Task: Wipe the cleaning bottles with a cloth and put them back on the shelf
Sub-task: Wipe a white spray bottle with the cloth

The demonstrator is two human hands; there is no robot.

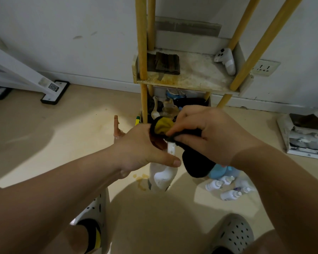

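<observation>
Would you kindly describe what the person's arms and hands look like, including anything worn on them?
The left forearm and right forearm are bare, with no sleeves in view. The left hand and right hand wear no gloves, and no ring, watch or bracelet shows. The left thumbnail is short and unpainted.

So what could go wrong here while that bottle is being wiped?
The left hand holds the white bottle near its neck while the right hand rubs the cloth over its top; it might slip and drop onto the small spray bottles on the floor.
The shelf board looks stained, so wiped bottles could pick up grime again.
</observation>
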